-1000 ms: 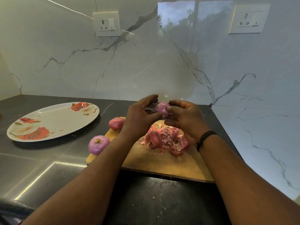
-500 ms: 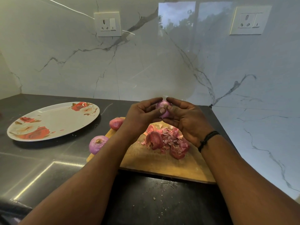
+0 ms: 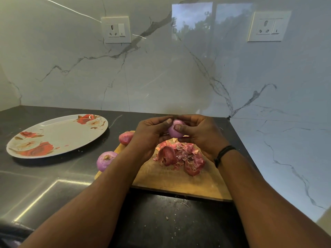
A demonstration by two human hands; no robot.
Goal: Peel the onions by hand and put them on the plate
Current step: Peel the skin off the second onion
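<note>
Both my hands hold a small purple onion (image 3: 174,131) above the far end of the wooden cutting board (image 3: 179,179). My left hand (image 3: 152,135) cups it from the left with the thumb on top; my right hand (image 3: 198,135) grips it from the right, thumb pressed on its front. A heap of reddish onion skins (image 3: 180,156) lies on the board below. A peeled purple onion (image 3: 105,160) sits at the board's left edge, and a reddish unpeeled onion (image 3: 126,137) at its far left corner. The floral oval plate (image 3: 59,135) lies to the left with no onions on it.
The black countertop (image 3: 170,221) carries small skin crumbs in front of the board. Marble walls meet in a corner at the back right, close behind the board. Two wall sockets (image 3: 117,29) sit high on the wall. A steel surface (image 3: 35,192) lies at the near left.
My hands have closed in around the onion and turned it, so more of its smooth purple surface shows between my thumbs. The board, plate and other onions have not moved.
</note>
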